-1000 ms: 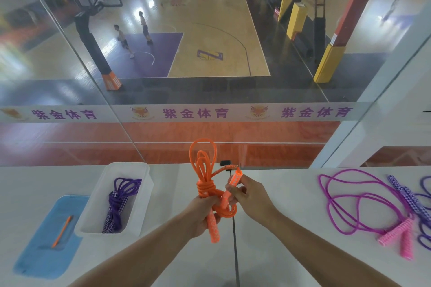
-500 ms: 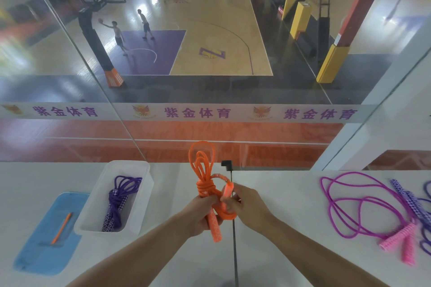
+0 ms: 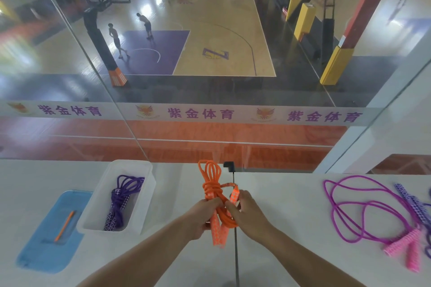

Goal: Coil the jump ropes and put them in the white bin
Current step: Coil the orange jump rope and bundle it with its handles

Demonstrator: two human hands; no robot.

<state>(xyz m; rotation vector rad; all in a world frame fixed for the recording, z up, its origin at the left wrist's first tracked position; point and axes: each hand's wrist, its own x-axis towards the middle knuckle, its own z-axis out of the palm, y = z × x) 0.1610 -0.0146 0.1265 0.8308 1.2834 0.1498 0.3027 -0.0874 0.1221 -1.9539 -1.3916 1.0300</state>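
Above the white table I hold a coiled orange jump rope (image 3: 211,187) upright, its loops sticking up and one handle hanging down. My left hand (image 3: 203,215) grips the bundle's middle. My right hand (image 3: 247,213) pinches the second orange handle beside the coil. The white bin (image 3: 144,193) stands to the left with a coiled purple jump rope (image 3: 119,200) inside. A loose magenta rope with pink handles (image 3: 359,212) lies spread on the right.
A blue mat (image 3: 44,244) with an orange pen (image 3: 65,226) lies left of the bin. Another purple patterned rope (image 3: 412,202) sits at the far right edge. A glass wall runs along the table's far edge, and a table seam (image 3: 236,256) runs toward me.
My right hand has brought the second handle down and in against the coil. Both hands and the bundle have sunk slightly toward the table.
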